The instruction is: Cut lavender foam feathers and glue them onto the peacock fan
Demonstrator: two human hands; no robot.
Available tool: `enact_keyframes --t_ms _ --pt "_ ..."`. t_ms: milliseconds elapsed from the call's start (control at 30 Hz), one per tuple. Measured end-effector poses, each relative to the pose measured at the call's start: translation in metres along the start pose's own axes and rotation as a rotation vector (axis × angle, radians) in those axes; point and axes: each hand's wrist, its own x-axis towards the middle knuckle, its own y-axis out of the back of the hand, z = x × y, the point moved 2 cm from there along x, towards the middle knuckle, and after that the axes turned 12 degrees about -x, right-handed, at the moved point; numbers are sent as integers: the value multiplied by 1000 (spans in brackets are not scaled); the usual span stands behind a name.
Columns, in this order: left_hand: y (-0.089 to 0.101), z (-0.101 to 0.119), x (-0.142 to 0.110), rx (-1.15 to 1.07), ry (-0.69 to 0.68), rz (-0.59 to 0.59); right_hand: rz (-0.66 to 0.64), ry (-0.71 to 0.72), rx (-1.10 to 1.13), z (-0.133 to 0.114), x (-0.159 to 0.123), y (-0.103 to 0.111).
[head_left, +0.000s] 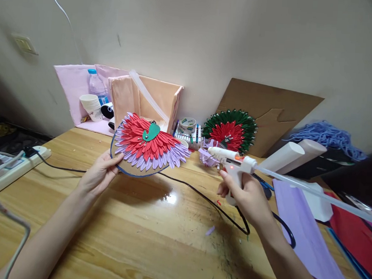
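**Petal-covered disc (147,149) and hot-glue gun (233,173) held over a wooden table (127,250)**

The left hand (100,171) pinches the petal-covered disc at its lower left edge, thumb in front; red petals and lilac petals fan around a green cutout (152,131). The right hand (248,197) is wrapped around the hot-glue gun's handle, its nozzle pointing left, apart from the disc. A translucent glue stick (316,191) extends from its rear. Behind the nozzle, a partly hidden clear container (204,158) seems to hold lilac scraps. A green-and-red petal disc (228,129) stands before a cardboard sheet (271,103).

Glue stick (312,192) (partly) beyond right edge
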Motion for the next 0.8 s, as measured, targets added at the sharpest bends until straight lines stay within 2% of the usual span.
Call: enact_keyframes --t_ms 200,367,467,800 --pt "0 -3 -1 16 4 -8 -256 57 379 -3 3 5" --pt "0 -6 -2 38 21 -45 -408 -24 457 -3 4 -6" --pt "-1 -8 -2 44 35 -71 -436 -29 478 -3 5 -12" --pt "-4 -8 -5 48 50 -43 -478 -52 483 1 7 -14"
